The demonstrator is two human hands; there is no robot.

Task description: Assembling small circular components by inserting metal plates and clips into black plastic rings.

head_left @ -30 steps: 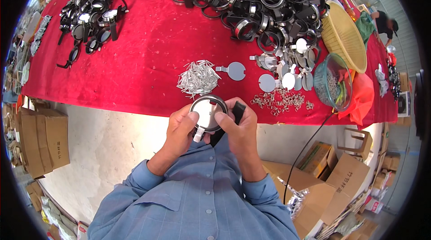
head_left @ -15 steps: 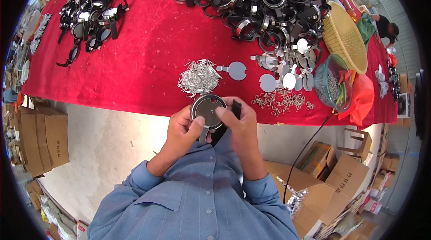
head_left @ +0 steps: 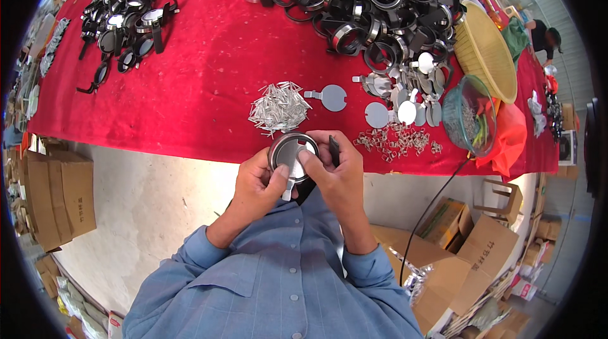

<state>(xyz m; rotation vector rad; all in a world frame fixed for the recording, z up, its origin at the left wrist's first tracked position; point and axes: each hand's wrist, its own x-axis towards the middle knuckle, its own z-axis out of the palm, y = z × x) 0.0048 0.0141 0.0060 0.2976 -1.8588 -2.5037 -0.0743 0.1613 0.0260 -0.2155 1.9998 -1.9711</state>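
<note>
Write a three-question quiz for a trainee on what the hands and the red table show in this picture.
1. True or false: both hands hold the round black ring with a grey metal disc in it.
2. What lies on the red tablecloth just beyond the ring?
A. a pile of thin silver metal pins
B. a pair of scissors
C. a roll of tape
3. Fill in: the yellow woven basket sits at the table's far ____ side.

Key:
1. True: the left hand and right hand both grip it.
2. A
3. right
</note>
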